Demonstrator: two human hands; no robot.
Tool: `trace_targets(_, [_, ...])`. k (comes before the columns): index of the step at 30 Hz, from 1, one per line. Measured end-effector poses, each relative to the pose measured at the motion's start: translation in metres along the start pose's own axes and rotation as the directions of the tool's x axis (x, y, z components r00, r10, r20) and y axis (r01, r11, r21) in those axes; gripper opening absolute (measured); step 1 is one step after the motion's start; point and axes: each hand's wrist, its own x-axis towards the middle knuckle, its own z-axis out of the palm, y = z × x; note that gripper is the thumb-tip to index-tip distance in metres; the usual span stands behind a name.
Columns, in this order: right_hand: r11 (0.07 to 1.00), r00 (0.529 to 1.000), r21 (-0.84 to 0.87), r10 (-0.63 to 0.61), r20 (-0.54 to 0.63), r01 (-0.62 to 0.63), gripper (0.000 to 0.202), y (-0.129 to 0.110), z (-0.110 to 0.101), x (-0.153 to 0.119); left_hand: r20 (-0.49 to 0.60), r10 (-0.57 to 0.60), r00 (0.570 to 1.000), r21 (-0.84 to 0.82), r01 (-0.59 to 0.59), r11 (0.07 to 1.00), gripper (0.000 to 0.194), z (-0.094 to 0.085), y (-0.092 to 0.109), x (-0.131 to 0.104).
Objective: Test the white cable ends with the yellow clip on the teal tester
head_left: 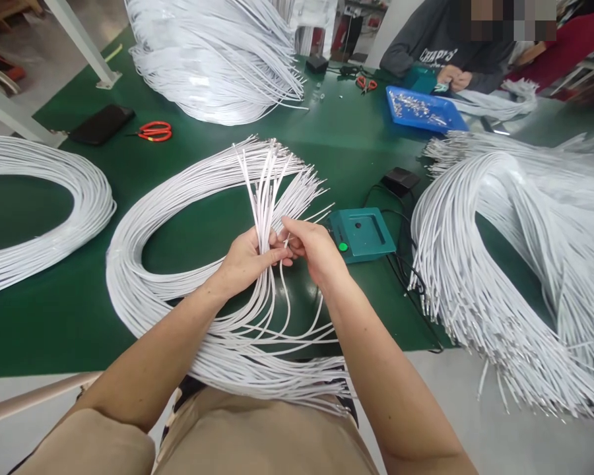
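Now we're clamping our left hand (245, 261) round a sheaf of white wires (264, 211), ends fanning towards twelve o'clock; our right hand (317, 247) is working close beside it at three, though whether it's pinching a strand, we cannot tell. Behind, the coil (129, 254) is curving round nine o'clock on the green table (34, 336). We're judging these wires light, springy, probably slick, so we're favouring the gathered neck.

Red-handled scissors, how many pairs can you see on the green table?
2: one pair at the left, beside the black pouch; another pair farther back, left of the blue tray. More could be hidden behind the white cables.
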Motion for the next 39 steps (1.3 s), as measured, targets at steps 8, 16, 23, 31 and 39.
trace_targets(8, [0.974,0.984,0.188,0.102,0.147,-0.129,0.034,0.003,-0.008,-0.007,-0.027,0.057,0.998,0.143,-0.052,0.988,0.027,-0.005,-0.007,0.001])
trace_targets(16, [0.952,0.976,0.278,0.074,0.205,-0.131,0.028,0.010,-0.015,-0.009,0.004,0.059,0.998,0.061,-0.060,0.996,0.028,-0.003,-0.004,0.000])
trace_targets(23, [0.946,0.964,-0.213,-0.262,-0.052,0.246,0.020,0.017,-0.012,-0.012,0.058,0.025,0.998,0.007,-0.025,1.000,0.054,-0.004,-0.001,0.001])
trace_targets(31, [-0.090,0.685,-0.890,-0.606,0.405,0.448,0.034,0.026,-0.023,-0.011,0.101,-0.126,0.987,-0.169,0.142,0.975,0.046,-0.007,-0.005,0.006])
trace_targets(39, [-0.250,0.799,-0.898,-0.413,0.437,0.362,0.019,-0.002,-0.053,0.021,-0.064,-0.086,0.994,0.193,0.097,0.976,0.045,0.002,-0.012,0.018])
